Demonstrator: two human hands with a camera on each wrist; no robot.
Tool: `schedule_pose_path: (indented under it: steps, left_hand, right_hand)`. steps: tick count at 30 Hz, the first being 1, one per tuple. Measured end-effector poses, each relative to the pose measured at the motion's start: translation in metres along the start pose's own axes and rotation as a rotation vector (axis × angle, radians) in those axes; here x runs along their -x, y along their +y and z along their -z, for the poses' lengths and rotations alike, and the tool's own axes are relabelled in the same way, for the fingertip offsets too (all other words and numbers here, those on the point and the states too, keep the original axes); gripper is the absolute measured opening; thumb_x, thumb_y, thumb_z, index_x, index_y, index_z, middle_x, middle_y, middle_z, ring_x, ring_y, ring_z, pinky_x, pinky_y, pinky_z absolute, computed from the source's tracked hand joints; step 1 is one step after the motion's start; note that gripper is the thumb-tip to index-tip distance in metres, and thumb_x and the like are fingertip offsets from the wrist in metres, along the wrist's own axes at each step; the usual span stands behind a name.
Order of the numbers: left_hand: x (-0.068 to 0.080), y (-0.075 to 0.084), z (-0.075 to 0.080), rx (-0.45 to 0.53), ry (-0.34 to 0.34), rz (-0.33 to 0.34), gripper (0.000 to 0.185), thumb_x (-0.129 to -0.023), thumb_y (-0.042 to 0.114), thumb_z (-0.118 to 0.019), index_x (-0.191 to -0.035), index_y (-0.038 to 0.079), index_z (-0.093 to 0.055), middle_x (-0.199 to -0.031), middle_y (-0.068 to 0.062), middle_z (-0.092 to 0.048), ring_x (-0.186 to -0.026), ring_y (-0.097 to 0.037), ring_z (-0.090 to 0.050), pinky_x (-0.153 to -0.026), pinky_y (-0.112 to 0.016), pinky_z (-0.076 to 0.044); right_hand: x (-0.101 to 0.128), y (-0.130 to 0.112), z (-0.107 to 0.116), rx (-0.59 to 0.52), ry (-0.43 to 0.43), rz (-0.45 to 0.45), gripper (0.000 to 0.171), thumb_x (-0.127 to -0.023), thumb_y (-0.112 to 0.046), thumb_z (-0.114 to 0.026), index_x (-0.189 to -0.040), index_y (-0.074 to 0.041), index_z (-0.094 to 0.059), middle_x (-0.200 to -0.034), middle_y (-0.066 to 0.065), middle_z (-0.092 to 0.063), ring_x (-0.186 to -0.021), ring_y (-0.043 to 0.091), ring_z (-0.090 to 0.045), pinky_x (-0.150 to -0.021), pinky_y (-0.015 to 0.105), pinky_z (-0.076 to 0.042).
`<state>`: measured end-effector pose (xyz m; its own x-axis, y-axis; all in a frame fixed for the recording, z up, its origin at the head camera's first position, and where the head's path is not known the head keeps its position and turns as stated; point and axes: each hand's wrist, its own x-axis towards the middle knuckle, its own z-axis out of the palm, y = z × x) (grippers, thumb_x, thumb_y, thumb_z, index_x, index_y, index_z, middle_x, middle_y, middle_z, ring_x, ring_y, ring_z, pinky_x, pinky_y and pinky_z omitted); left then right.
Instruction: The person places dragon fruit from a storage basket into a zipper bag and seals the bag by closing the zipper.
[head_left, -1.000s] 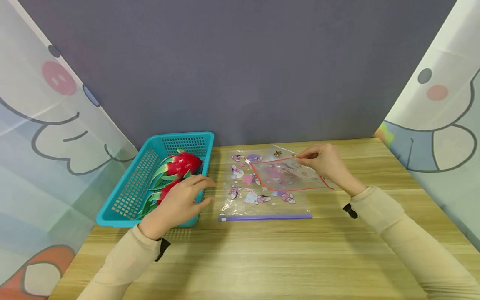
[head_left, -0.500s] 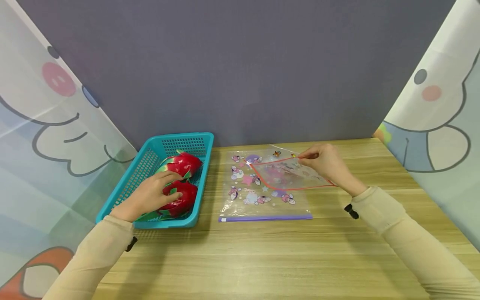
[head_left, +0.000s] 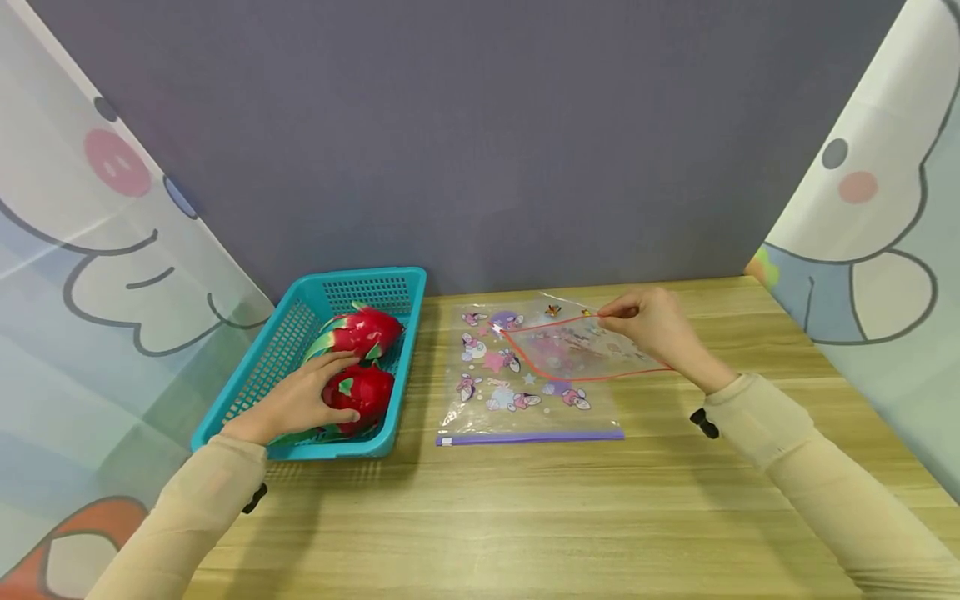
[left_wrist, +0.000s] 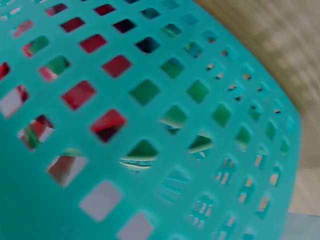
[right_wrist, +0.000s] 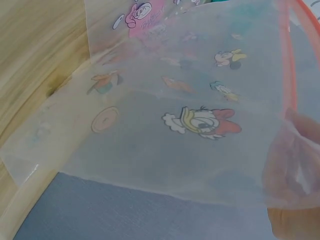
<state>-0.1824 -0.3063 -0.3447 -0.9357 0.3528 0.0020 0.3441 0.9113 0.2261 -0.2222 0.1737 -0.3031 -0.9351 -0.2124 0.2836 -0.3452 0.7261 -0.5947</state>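
Observation:
In the head view, my left hand [head_left: 300, 402] reaches into the teal basket [head_left: 408, 367], its fingers and thumb curved round the nearer dragon fruit [head_left: 371, 396]. A second dragon fruit [head_left: 367, 331], red with green-white leaf tips, lies just behind it. The left wrist view is filled by the basket's holed wall [left_wrist: 165, 130], with red and green showing through. My right hand [head_left: 656, 329] pinches the red edge of a clear zip bag [head_left: 585, 350], whose mouth hangs apart. Cartoon figures show on this bag in the right wrist view, where a thumb [right_wrist: 295, 150] grips its rim.
Under the held bag, a larger clear printed zip bag [head_left: 480, 412] with a purple slider strip lies flat on the wooden table [head_left: 525, 517]. A grey panel [head_left: 480, 150] stands along the back, with cartoon-printed sheets [head_left: 885, 250] at either side.
My left hand has moved left and down into the basket and onto the nearer dragon fruit. My right hand keeps its pinch on the red-edged bag, almost unmoved.

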Motion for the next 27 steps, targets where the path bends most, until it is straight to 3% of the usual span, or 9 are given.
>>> schedule_pose_path:
  steps: [13,27]
  left_hand:
    - [-0.003,-0.016,-0.009,0.077,-0.026,0.009,0.102,-0.064,0.051,-0.077,-0.143,0.008,-0.03,-0.144,-0.018,-0.031,-0.124,-0.039,-0.035,-0.084,-0.059,-0.045]
    - [-0.007,-0.025,-0.016,0.137,-0.036,-0.001,0.112,-0.053,0.044,-0.086,-0.141,0.005,-0.029,-0.136,-0.019,-0.04,-0.117,-0.039,-0.041,-0.081,-0.055,-0.049]
  right_hand:
    - [-0.002,-0.002,-0.001,0.011,0.014,0.016,0.012,-0.081,-0.015,-0.07,-0.089,-0.007,-0.074,-0.086,0.011,-0.07,-0.063,0.013,-0.058,-0.056,0.028,-0.045]
    - [-0.002,0.001,-0.004,0.004,0.009,0.002,0.012,-0.08,-0.014,-0.07,-0.089,-0.007,-0.074,-0.086,0.012,-0.07,-0.066,0.014,-0.06,-0.058,0.027,-0.046]
